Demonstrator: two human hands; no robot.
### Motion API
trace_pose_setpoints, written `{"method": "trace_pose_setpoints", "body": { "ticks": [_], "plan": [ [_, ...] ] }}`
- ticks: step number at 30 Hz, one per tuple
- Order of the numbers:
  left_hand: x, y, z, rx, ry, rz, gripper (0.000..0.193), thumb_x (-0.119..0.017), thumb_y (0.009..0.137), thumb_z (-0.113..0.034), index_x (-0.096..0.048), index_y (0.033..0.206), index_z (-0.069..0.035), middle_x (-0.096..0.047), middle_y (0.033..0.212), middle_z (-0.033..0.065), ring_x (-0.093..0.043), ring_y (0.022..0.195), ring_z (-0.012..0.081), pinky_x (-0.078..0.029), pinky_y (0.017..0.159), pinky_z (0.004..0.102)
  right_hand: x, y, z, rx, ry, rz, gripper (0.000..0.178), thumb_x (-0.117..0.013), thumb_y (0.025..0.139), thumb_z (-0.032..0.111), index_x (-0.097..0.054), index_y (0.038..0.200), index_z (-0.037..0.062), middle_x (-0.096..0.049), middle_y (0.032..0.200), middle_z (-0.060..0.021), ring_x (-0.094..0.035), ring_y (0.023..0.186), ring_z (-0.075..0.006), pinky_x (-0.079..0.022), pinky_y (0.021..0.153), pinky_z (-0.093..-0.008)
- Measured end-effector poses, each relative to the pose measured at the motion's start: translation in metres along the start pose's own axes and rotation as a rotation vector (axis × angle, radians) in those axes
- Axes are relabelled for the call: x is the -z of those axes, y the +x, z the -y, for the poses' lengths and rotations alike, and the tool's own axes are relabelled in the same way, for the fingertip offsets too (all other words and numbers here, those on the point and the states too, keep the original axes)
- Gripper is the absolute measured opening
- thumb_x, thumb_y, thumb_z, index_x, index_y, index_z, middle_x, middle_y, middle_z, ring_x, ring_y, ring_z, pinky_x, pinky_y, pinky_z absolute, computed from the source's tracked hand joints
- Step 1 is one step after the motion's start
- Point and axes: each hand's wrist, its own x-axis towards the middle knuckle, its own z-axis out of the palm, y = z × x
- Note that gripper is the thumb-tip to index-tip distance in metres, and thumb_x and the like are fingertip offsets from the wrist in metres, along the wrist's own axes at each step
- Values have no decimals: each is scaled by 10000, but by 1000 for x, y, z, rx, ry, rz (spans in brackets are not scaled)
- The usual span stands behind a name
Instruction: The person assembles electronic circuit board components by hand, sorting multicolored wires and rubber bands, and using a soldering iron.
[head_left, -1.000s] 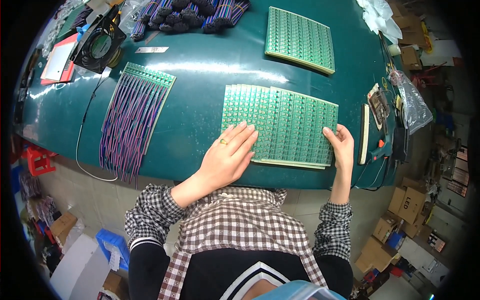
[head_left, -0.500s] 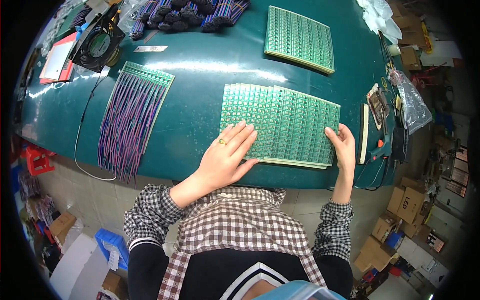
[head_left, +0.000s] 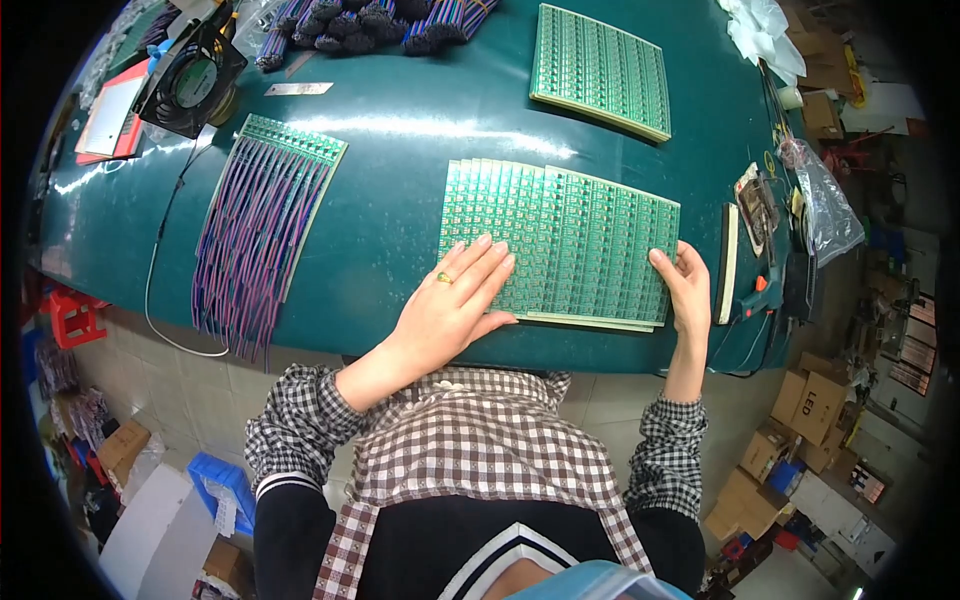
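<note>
Green circuit board panels (head_left: 600,240) lie overlapped in a fanned stack on the table in front of me, their left edges stepped one past the other. My left hand (head_left: 455,295) rests flat on the lower left part of the fan, fingers stretched out, a ring on one finger. At the right edge my right hand (head_left: 685,285) grips the stack, thumb on top and the other fingers at the side and partly hidden. To the left lies another panel (head_left: 290,140) with many purple and dark wires (head_left: 250,240) spread over it toward me.
A second pile of green panels (head_left: 600,75) sits at the far right. Bundled wires (head_left: 365,25), a metal blade (head_left: 298,89) and a black fan (head_left: 195,85) are at the back left. A glue gun (head_left: 758,295) and a pale strip (head_left: 728,262) lie at the right edge.
Both hands keep their places on the stack; the left has slid very slightly, if at all. The whole view has shifted a little.
</note>
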Motion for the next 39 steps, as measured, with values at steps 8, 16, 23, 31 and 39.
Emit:
{"method": "trace_pose_setpoints", "body": {
  "ticks": [8, 16, 23, 31, 39],
  "plan": [
    [-1, -1, 0, 4, 1, -2, 626, -706, 753, -277, -488, 1281, -22, -492, 1307, 126, -436, 1255, 306, -361, 1041, 451, -1, -1, 0, -6, 9, -3, 278, -679, 838, 90, -562, 1062, -27, -650, 913, -58, -596, 811, -76, -477, 753, -214],
    [5, 4, -9, 25, -20, 9, 659, -723, 745, -296, -476, 1291, -21, -474, 1325, 135, -431, 1260, 310, -356, 1040, 457, -5, -5, 3, 23, -17, -34, 298, -674, 842, 89, -562, 1088, -36, -655, 910, -59, -600, 783, -69, -483, 715, -199],
    [-5, 8, -6, -72, -37, 35, 583, -690, 770, -254, -490, 1251, 9, -454, 1343, 152, -419, 1273, 305, -363, 1039, 451, -6, -6, 2, 71, -63, -62, 319, -680, 838, 93, -571, 1101, -52, -658, 878, -48, -594, 746, -58, -478, 683, -187],
    [-5, 8, -8, -60, -47, 6, 604, -724, 737, -230, -506, 1253, -6, -488, 1321, 135, -455, 1247, 307, -392, 1011, 451, -5, -11, -1, 58, -68, -80, 296, -686, 832, 92, -593, 1077, -45, -650, 851, -30, -574, 714, -42, -463, 657, -173],
    [-4, 10, -9, -37, -76, -1, 599, -736, 739, -270, -523, 1239, -15, -502, 1305, 136, -460, 1242, 306, -388, 1017, 446, -9, -15, -4, 82, -31, -128, 291, -688, 833, 97, -599, 1072, -42, -652, 842, -25, -566, 703, -33, -446, 637, -165]
  ]
}}
